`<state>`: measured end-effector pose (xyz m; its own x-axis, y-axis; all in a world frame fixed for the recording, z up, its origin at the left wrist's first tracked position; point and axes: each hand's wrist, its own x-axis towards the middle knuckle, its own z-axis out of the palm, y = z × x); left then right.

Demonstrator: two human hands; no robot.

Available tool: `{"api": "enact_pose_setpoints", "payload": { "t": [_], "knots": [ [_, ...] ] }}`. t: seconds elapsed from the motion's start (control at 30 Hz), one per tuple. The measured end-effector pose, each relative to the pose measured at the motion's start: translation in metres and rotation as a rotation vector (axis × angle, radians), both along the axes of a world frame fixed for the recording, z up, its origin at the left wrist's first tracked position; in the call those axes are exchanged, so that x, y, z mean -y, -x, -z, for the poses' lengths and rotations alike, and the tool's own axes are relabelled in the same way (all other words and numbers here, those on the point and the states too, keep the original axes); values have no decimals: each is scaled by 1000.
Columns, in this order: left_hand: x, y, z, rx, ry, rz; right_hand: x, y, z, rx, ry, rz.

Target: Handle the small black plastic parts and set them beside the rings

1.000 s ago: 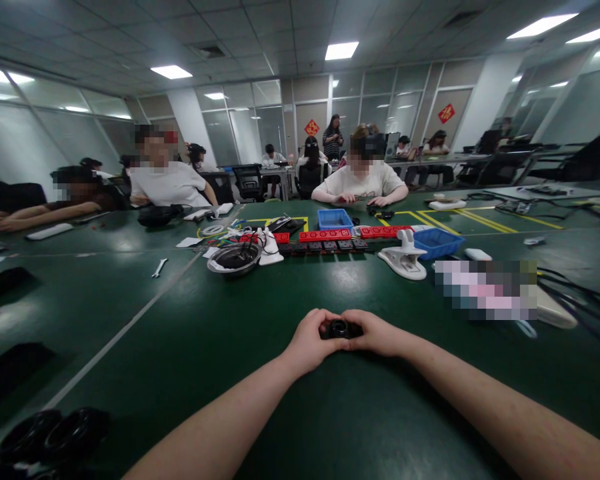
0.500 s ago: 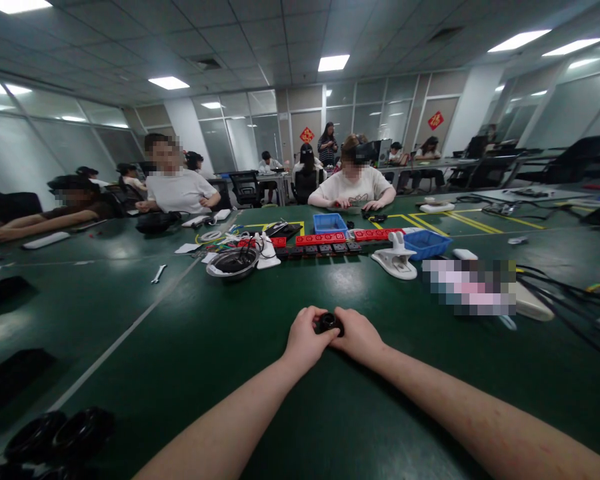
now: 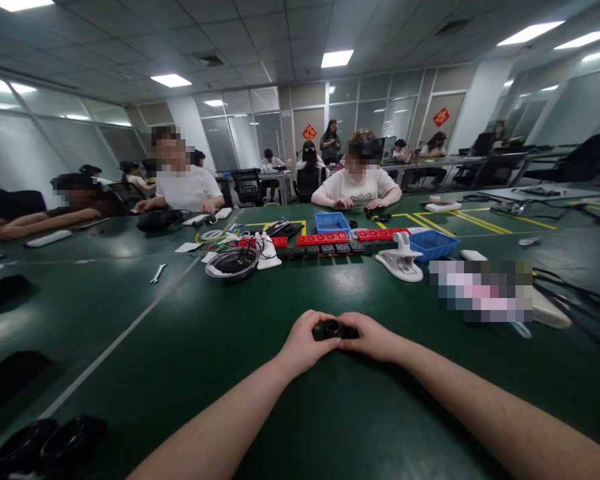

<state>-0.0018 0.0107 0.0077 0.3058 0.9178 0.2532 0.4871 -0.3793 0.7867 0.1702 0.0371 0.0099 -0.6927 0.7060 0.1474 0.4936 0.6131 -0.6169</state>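
Note:
Between my two hands, low over the green table [image 3: 220, 373], is a small black round part [image 3: 333, 328] with a hole in its middle. My left hand [image 3: 307, 341] curls round its left side, thumb in front and fingers behind. From the right, my right hand [image 3: 367, 335] closes on the same part, and the fingertips of both hands meet around it. Its lower portion is hidden by my fingers, so I cannot tell whether it touches the table. More shiny black ring-shaped parts [image 3: 73, 443] lie at the lower left corner.
Ahead stand a steel bowl [image 3: 233, 264], red power strips [image 3: 323, 238], a blue tray [image 3: 433, 245] and a white clamp [image 3: 400, 259]. A wrench [image 3: 158, 273] lies to the left. Cables [image 3: 575, 287] run along the right. Co-workers [image 3: 357, 183] sit across the table.
My right hand has shifted slightly right and its fingers have opened a little, showing more of the black part. The view has turned slightly.

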Motion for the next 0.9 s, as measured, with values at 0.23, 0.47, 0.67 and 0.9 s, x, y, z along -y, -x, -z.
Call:
{"api": "enact_pose_setpoints", "payload": {
  "t": [0.23,0.47,0.67,0.9],
  "knots": [
    [3,-1,-4,-10,-44,21,1,0,-1,12,35,27],
    [4,0,-4,-55,-38,-19,3,0,-4,18,54,37],
    [4,-2,-4,-50,-27,-23,3,1,-3,16,53,40],
    [4,-1,-6,-57,-29,-3,1,0,2,8,54,48]
  ]
}}
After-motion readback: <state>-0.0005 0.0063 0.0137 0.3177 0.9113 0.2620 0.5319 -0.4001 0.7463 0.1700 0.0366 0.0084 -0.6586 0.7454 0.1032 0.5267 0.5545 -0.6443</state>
